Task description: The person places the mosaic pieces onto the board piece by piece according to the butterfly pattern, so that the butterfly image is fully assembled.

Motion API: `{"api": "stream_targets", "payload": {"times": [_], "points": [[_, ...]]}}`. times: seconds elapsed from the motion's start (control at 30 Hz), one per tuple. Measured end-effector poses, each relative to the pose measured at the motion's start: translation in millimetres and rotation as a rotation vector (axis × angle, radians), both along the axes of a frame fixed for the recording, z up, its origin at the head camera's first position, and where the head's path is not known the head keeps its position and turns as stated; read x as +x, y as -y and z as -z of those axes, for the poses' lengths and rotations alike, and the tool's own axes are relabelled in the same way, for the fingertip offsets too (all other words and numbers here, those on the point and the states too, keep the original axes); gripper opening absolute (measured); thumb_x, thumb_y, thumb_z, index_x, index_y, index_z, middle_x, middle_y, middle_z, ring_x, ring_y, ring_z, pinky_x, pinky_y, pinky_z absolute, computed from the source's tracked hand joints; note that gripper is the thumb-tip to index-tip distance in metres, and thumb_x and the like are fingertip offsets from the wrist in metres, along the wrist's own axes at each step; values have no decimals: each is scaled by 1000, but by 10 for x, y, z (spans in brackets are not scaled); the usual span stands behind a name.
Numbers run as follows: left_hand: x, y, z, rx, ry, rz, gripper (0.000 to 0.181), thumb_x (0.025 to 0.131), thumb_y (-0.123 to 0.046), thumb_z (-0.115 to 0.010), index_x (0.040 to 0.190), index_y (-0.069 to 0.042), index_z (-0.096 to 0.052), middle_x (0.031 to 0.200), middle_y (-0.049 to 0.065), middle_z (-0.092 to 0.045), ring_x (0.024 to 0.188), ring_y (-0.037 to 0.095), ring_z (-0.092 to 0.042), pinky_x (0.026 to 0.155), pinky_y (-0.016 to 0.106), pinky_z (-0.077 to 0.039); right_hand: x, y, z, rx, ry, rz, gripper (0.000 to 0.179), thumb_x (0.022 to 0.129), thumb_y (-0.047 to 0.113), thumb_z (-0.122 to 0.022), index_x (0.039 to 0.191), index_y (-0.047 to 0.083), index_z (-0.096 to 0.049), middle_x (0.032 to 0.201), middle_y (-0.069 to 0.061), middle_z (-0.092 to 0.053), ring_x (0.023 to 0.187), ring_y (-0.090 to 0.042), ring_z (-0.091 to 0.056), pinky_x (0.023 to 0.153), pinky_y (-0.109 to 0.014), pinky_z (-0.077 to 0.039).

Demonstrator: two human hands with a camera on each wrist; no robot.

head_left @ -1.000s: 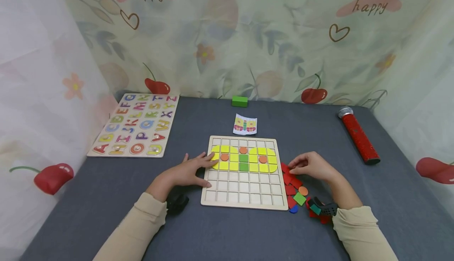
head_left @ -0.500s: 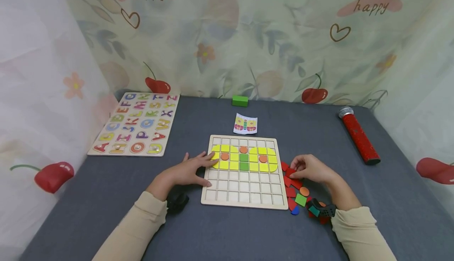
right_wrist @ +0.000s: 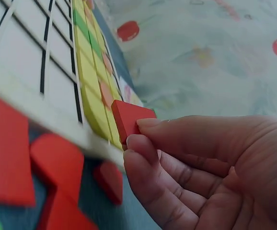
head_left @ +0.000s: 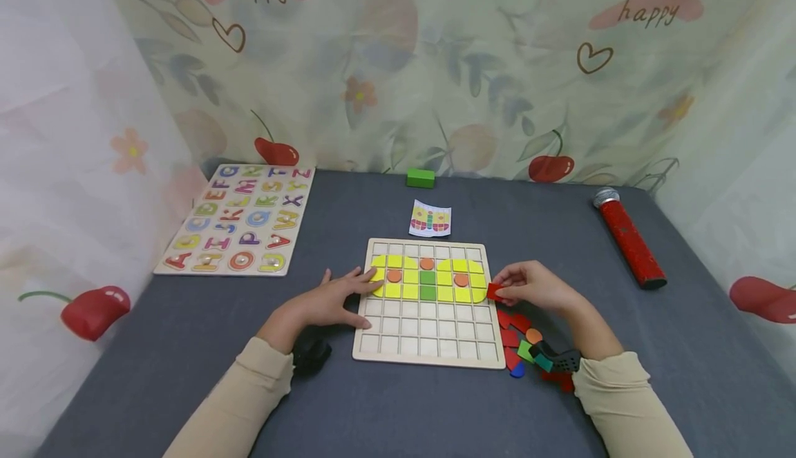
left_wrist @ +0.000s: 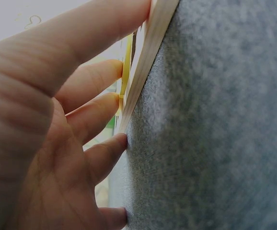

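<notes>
Between thumb and forefinger my right hand (head_left: 536, 285) pinches a red square tile (right_wrist: 130, 116), held up by the right edge of the wooden grid board (head_left: 429, 363). My left hand (head_left: 332, 300) rests spread on the board's left side, its thumb on the frame and fingertips by the yellow tiles (left_wrist: 125, 72). Across the upper rows lie yellow tiles, several orange discs (head_left: 426, 263) and two green squares (head_left: 428, 284); the lower squares show bare wood. Loose red tiles (head_left: 509, 338), with an orange disc (head_left: 533, 336), a green square and a blue piece (head_left: 517, 369), lie below my right hand.
A small butterfly pattern card (head_left: 430, 218) lies behind the board, with a green block (head_left: 420, 178) farther back. An alphabet puzzle (head_left: 233, 223) is at the back left. A red microphone (head_left: 631, 242) lies at the right. Patterned curtains enclose the table.
My right hand has lifted a red square tile from the loose pile and moved it left and up to the board's edge. My left hand has stayed in place.
</notes>
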State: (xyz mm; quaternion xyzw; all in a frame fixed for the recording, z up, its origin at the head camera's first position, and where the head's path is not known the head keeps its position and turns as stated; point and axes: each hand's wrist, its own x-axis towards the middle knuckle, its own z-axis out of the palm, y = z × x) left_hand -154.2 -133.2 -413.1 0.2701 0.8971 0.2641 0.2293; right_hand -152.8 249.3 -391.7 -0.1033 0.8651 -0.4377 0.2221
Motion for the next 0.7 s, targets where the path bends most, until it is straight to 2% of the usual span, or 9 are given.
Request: {"api": "stream_targets", "payload": {"times": [0.17, 0.37, 0.7], "points": [[2, -4, 4, 6, 1, -1, 77, 77, -36, -75, 143, -20, -38, 156, 0, -21, 146, 27, -6, 108, 65, 9, -18, 118, -17, -48, 5, -4, 26, 87, 12, -65, 104, -6, -59, 90, -13, -64, 74, -18, -63, 71, -29, -56], [2, -8, -2, 8, 1, 1, 78, 77, -36, -75, 143, -20, -38, 156, 1, -21, 146, 27, -5, 108, 65, 9, -38, 154, -7, -59, 12, -2, 23, 87, 9, -64, 102, -6, -57, 88, -13, -64, 73, -17, -63, 71, -30, -56], [-3, 0, -2, 18, 4, 4, 77, 77, -35, -75, 143, -20, -38, 156, 1, -21, 146, 28, -5, 108, 66, 9, -27, -50, 27, 1, -20, 45, 23, 88, 11, -62, 102, -7, -60, 87, -13, -64, 73, -18, -61, 70, -28, -55]]}}
